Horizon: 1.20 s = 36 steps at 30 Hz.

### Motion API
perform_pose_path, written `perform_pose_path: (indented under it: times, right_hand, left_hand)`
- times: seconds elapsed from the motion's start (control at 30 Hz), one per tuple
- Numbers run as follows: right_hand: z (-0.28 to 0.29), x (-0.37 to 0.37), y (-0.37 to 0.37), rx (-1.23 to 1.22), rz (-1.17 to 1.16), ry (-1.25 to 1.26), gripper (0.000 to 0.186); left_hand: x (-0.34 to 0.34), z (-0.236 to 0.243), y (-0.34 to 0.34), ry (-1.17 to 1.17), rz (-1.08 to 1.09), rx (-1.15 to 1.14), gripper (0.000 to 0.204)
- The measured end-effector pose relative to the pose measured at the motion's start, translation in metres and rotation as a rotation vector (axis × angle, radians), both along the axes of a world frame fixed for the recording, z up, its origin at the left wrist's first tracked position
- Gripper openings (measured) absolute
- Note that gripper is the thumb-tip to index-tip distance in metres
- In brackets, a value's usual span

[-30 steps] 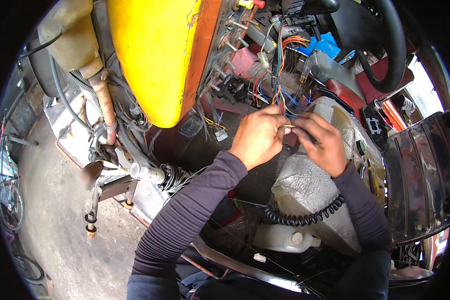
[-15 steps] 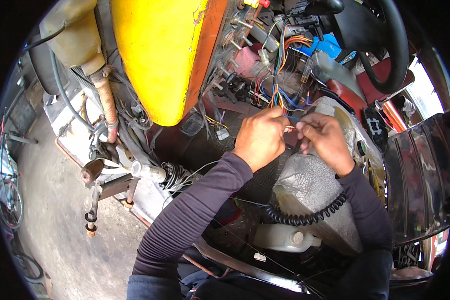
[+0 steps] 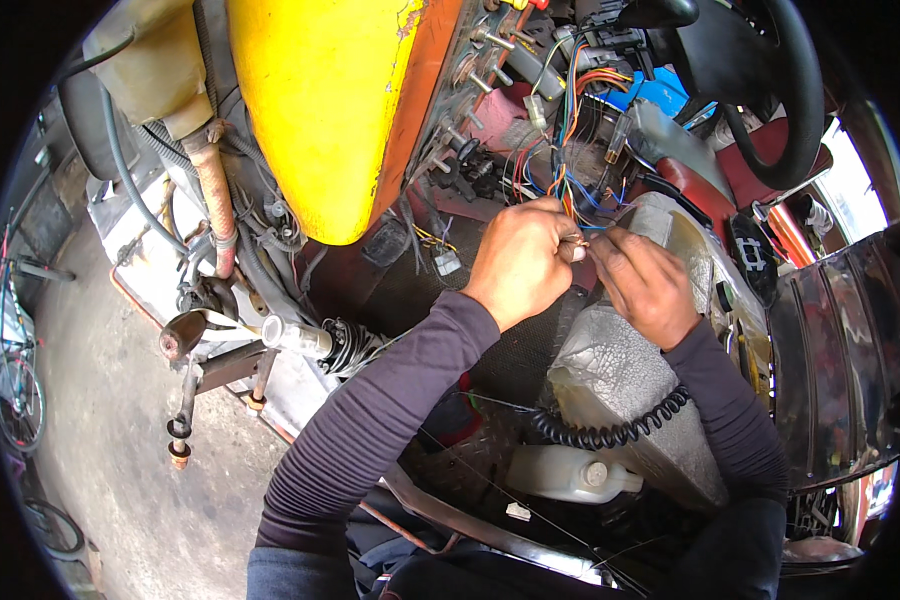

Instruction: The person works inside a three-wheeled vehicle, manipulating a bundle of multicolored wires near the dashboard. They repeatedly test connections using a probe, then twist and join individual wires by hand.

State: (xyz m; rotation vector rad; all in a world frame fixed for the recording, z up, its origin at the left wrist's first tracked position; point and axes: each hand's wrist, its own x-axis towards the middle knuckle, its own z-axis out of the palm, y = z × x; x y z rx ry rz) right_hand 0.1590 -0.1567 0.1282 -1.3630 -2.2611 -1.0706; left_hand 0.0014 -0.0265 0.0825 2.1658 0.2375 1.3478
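Observation:
A bundle of coloured wires [image 3: 570,140] hangs down from the dashboard area to my two hands. My left hand [image 3: 526,256] is closed in a pinch on the wire ends, with bare copper showing near its fingertips. Close beside it, my right hand [image 3: 646,280] has its thumb and fingers pinched together at the same wires. The fingertips of both hands almost meet, and exactly which strand each one grips is partly hidden. Just below the right hand lies a silver padded cover [image 3: 610,350].
A yellow panel [image 3: 315,110] with an orange edge stands left of the wires. The black steering wheel [image 3: 805,90] is at upper right. A coiled black cable [image 3: 615,432] crosses above a whitish plastic jug [image 3: 570,474]. Hoses and a reservoir [image 3: 155,70] are at far left.
My right hand has turned and closed in on the wire ends, its fingers now reaching toward the left hand. The left hand has stayed nearly in place, still pinching.

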Motion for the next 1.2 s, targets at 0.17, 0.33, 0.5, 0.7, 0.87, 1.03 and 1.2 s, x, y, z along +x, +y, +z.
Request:
perform_pose_path:
  times: [0.17, 0.33, 0.5, 0.7, 0.87, 1.03, 1.2]
  right_hand:
    - [-0.002, -0.006, 0.000, 0.007, -0.006, 0.118, 0.033]
    - [-0.001, -0.017, 0.002, -0.086, -0.070, 0.513, 0.017]
    - [-0.009, -0.016, 0.012, -0.305, -0.069, 1.180, 0.007]
    - [0.019, -0.002, 0.008, -0.750, -0.142, 1.759, 0.013]
    - [0.002, -0.004, -0.003, -0.042, -0.053, 0.328, 0.027]
    - [0.003, -0.003, -0.001, -0.037, -0.023, 0.104, 0.033]
    - [-0.012, -0.003, 0.006, -0.283, 0.006, 0.821, 0.019]
  left_hand:
    - [-0.001, 0.002, -0.002, -0.019, -0.047, -0.007, 0.010]
    - [-0.004, 0.001, -0.009, 0.005, 0.018, 0.093, 0.012]
    - [-0.004, -0.005, -0.012, -0.015, 0.087, 0.249, 0.011]
    - [-0.005, -0.005, -0.013, -0.102, 0.066, 0.255, 0.012]
    - [-0.003, -0.001, -0.005, -0.108, 0.044, 0.068, 0.011]
    - [-0.001, -0.002, -0.006, -0.087, 0.029, 0.070, 0.010]
    - [0.001, -0.009, -0.010, -0.084, 0.052, 0.099, 0.012]
